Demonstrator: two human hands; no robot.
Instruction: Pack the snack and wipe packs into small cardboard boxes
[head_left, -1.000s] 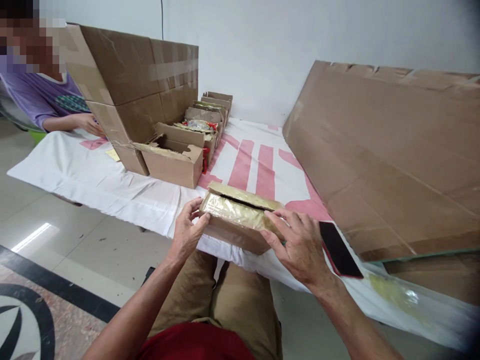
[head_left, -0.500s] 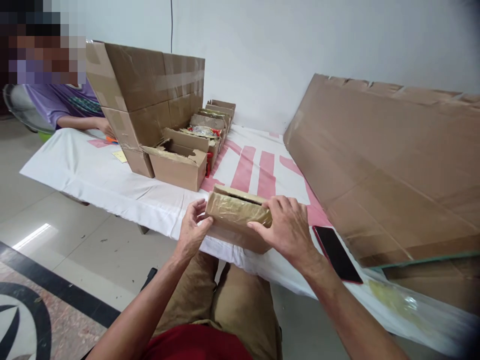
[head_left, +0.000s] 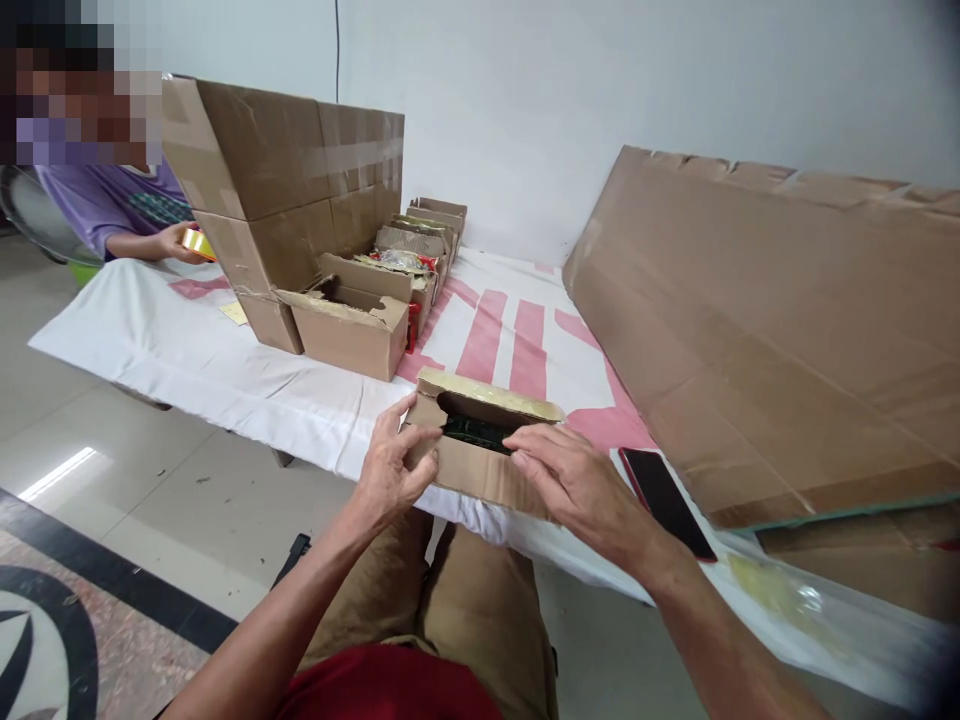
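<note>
A small brown cardboard box (head_left: 480,472) sits at the table's near edge in front of me, its top opened up. Through the gap dark contents (head_left: 474,430) with green glints show, too dim to name. My left hand (head_left: 397,458) grips the box's left end, thumb in front and fingers bent over the corner. On the other side, my right hand (head_left: 566,465) has its fingertips over the rim of the opening and its thumb on the front panel, closed on the box edge. The taped back flap (head_left: 491,392) stands raised behind the opening.
A black phone (head_left: 667,503) with a red edge lies right of the box. An open carton (head_left: 352,335) heads a row of boxes beside stacked cartons (head_left: 285,160). Large cardboard (head_left: 765,330) leans at right. Across the table, a person's hand (head_left: 176,242) holds yellow tape.
The box's taped top has swung back, exposing the opening and dark contents. My right hand has moved from the top flap to the front rim. The other person's hand has lifted the tape.
</note>
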